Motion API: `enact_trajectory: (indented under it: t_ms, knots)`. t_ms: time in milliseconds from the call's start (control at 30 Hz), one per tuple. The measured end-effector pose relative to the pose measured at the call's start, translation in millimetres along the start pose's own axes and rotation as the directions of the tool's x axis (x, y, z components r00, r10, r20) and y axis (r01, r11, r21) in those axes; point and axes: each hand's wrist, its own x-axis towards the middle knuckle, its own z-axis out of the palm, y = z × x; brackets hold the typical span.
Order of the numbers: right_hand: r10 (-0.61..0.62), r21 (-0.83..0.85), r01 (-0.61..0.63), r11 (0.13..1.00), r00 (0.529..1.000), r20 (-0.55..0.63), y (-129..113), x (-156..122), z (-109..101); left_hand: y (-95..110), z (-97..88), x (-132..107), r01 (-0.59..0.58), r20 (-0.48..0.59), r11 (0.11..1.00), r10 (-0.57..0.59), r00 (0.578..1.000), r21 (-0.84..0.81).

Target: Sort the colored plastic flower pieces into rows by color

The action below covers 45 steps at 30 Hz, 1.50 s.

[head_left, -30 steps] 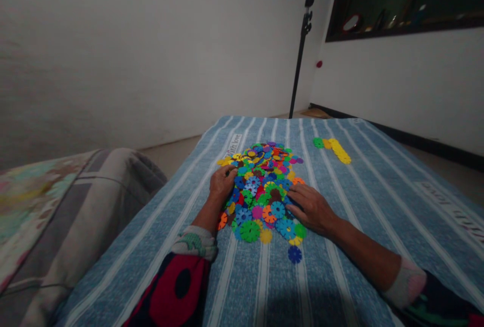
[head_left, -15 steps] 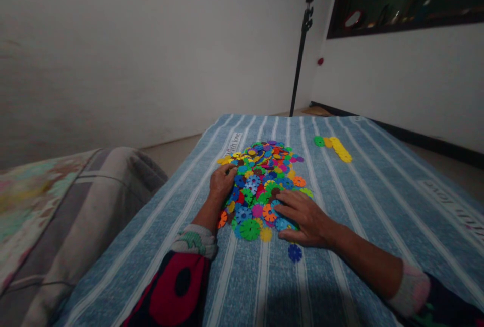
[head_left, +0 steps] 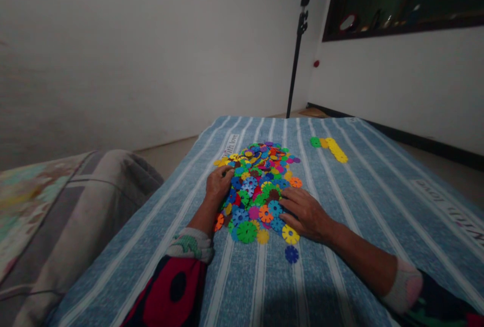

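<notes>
A heap of notched plastic flower discs (head_left: 251, 184) in many colours lies on the striped cloth. My left hand (head_left: 218, 186) rests at the heap's left edge, with its fingers curled in; anything between them is too small to make out. On the right side, my right hand (head_left: 307, 213) touches the heap with its fingers apart and stretched over the discs. Close to its thumb lies a yellow disc (head_left: 290, 234). A dark blue disc (head_left: 291, 254) sits by itself nearer to me, and a large green disc (head_left: 246, 232) is at the heap's near end.
Farther right lies a joined piece of yellow discs (head_left: 336, 150) with an orange and a green disc (head_left: 315, 141) at its end. The blue striped cloth (head_left: 363, 226) covers the table. A light stand (head_left: 295, 65) rises behind it. Grey bedding (head_left: 102, 201) is at left.
My right hand has drawn back a little to the right, uncovering the yellow disc by its thumb. My left hand stays at the heap's left edge. The view has shifted slightly.
</notes>
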Motion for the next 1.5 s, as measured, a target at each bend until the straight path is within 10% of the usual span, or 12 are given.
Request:
enact_trajectory:
  t_ms: [1500]
  knots:
    - [0.100,0.068,-0.098,0.993,0.994,-0.035,12.1,-0.3,0.0,0.6,-1.6,0.5,-0.013,-0.008,1.000,0.013,1.000,0.004]
